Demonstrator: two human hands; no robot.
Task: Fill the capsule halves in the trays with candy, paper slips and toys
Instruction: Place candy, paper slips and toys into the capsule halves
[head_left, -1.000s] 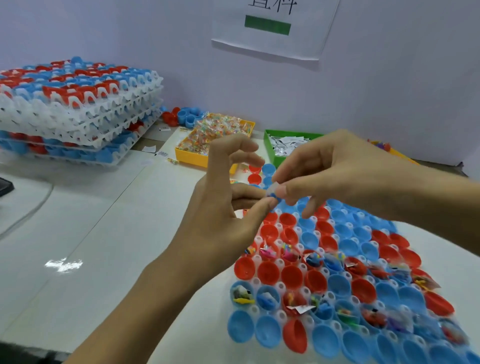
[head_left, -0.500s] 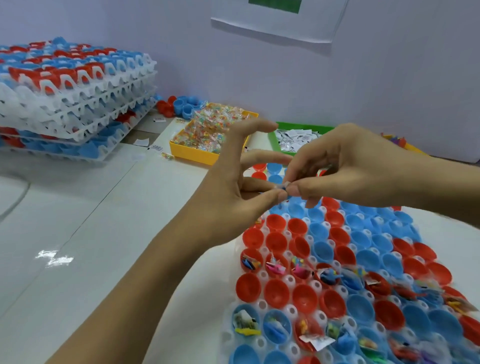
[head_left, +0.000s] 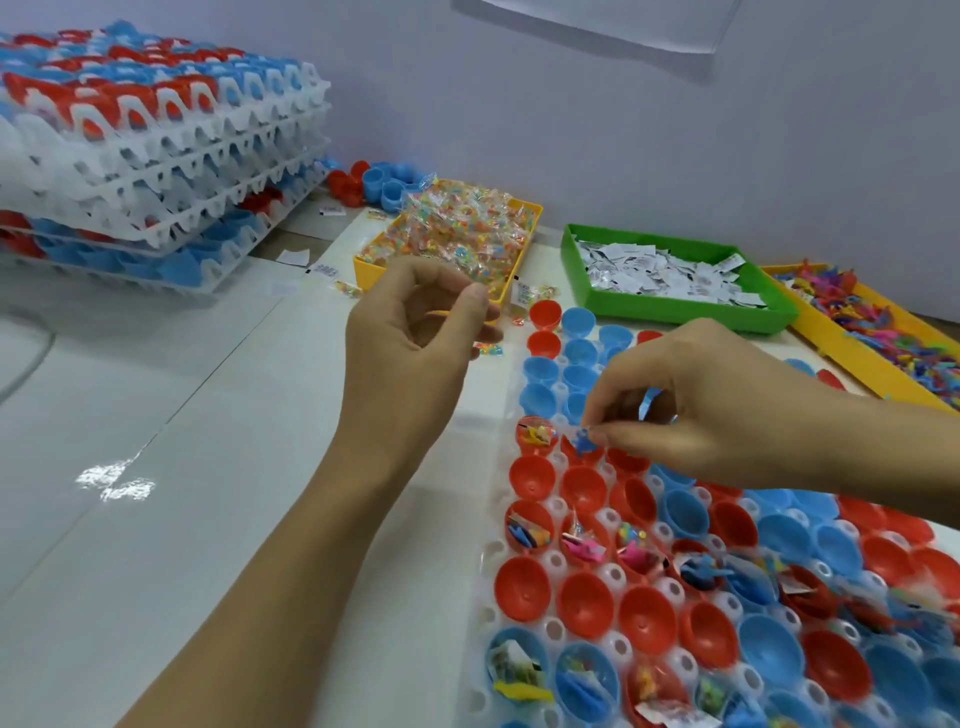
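right hand (head_left: 717, 410) is down low over the tray (head_left: 556, 506), fingertips pinching a small blue toy (head_left: 586, 440) just above a red capsule half (head_left: 584, 451), right beside the one that already holds a slip and toy (head_left: 537, 434). there may be more blue pieces tucked in the palm (head_left: 649, 402), too blurred to say what. left hand (head_left: 410, 343) hangs off to the side above the table (head_left: 182, 415), near the yellow candy bin (head_left: 447, 234), fingers loosely curled with thumb and forefinger close together; cannot tell if anything is pinched there.

plenty of the tray is unfilled: empty red and blue cups between the filled rows, so this looks well short of done.

the risk now: the toy is tiny and the cups sit tight together, so a drop from this height could bounce off the rim into a neighbouring cup or the white gaps between them. if spare pieces are in that palm, opening the fingers could spill extras. the paper slips (head_left: 670, 270) in the green bin (head_left: 675, 306) and the toy bin (head_left: 883, 322) sit far side, within reach.
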